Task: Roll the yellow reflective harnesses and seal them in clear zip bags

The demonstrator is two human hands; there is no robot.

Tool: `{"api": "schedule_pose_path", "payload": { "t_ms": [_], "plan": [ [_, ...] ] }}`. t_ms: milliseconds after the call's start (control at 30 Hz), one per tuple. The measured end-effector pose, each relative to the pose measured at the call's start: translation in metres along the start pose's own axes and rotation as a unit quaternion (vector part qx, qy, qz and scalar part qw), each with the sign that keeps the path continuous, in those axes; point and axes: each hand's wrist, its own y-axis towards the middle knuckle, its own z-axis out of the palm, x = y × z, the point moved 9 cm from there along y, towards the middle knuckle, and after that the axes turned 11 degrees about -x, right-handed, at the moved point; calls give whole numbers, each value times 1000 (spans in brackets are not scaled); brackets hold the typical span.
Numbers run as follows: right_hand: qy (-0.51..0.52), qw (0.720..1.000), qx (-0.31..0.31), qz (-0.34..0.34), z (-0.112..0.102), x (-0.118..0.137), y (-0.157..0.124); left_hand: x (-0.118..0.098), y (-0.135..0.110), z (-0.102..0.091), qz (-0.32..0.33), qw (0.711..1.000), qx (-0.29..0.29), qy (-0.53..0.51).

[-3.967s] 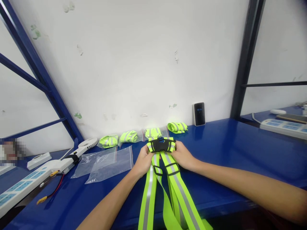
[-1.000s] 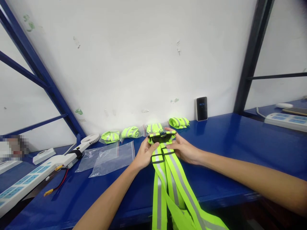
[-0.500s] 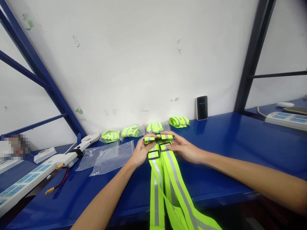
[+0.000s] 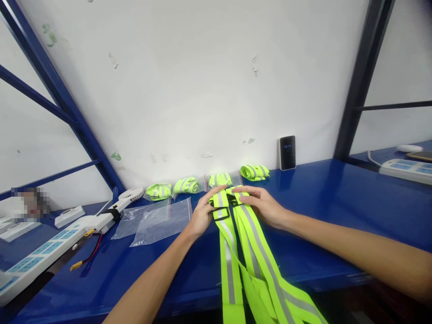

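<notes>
No brand or label can be read anywhere; the small display on the black power bank (image 4: 287,153) standing against the wall is too tiny to make out. The left hand (image 4: 202,213) is half open, its fingers spread and laid over the top of the neon yellow-green reflective vest (image 4: 258,265); the right hand (image 4: 259,206) is also half open, with its fingers stretched flat across the straps from the other side, and the fingertips of the two hands come close together. The vest lies folded in long strips with grey reflective bands on the blue table (image 4: 324,220), its lower part running over the table's near edge. A black slider (image 4: 220,213) sits on one strap just below the left hand. The black plastic buckle, held up in plain view in the earliest frame, is now hidden or nearly so under the fingers; the straps also lie flatter and lower. Beyond the hands, four rolled vests (image 4: 254,172) line the wall, and a clear zip bag (image 4: 162,222) lies to the left.
</notes>
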Motion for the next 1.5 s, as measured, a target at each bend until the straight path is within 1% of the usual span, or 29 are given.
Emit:
{"api": "schedule_pose_path", "payload": {
  "t_ms": [100,167,267,333,400,467,500,567,633,700,800,900,1000,1067,1167,1233,1267,1300,1333,1400,1467,1500],
  "plan": [
    [-12,1000,-16,-10,-3,2,2,-5,-7,10,-17,998,30,-51],
    [-32,999,-27,-24,-6,3,4,-3,-9,13,-29,997,40,-55],
    [-65,996,-27,-56,-9,10,3,6,-4,8,-32,999,14,-28],
    [-101,990,-19,-95,-10,18,1,13,0,3,-38,999,-8,-22],
    [-157,977,-17,-141,-11,28,-2,20,3,1,-52,998,-16,-30],
    [-211,961,-20,-177,-11,36,-4,26,3,2,-73,996,-10,-43],
    [-227,956,-15,-183,-11,37,-5,29,2,2,-84,995,-6,-48],
    [-236,956,11,-174,-6,35,-5,35,1,2,-100,994,0,-44],
    [-231,958,38,-167,0,32,-5,38,1,2,-99,995,4,-29],
    [-233,954,42,-182,2,32,-5,39,1,1,-88,996,8,-10],
    [-267,937,5,-225,-3,37,-3,38,1,5,-80,996,29,-8],
    [-307,920,-14,-244,-6,38,-3,37,-2,11,-93,994,48,-16],
    [-337,903,-16,-264,-5,38,-6,34,-4,13,-97,994,40,-32],
    [-359,884,-12,-299,-2,40,-10,32,-4,15,-104,992,33,-57],
    [-403,845,13,-350,5,39,-17,34,-4,16,-127,988,25,-80],
    [-429,827,23,-363,7,37,-19,33,-3,16,-134,987,16,-81],
    [-435,824,25,-362,8,36,-20,32,-2,15,-133,988,11,-83],
    [-432,828,23,-357,7,36,-19,30,-2,14,-127,988,6,-87],
    [-419,840,18,-346,6,36,-18,28,-2,14,-118,988,2,-94],
    [-360,887,3,-290,3,34,-14,23,-1,11,-101,989,-4,-107],
    [-280,937,-4,-207,0,25,-8,18,-1,8,-82,990,-11,-110],
    [-244,955,-2,-166,0,19,-5,16,0,7,-73,992,-12,-105]
  ]
}}
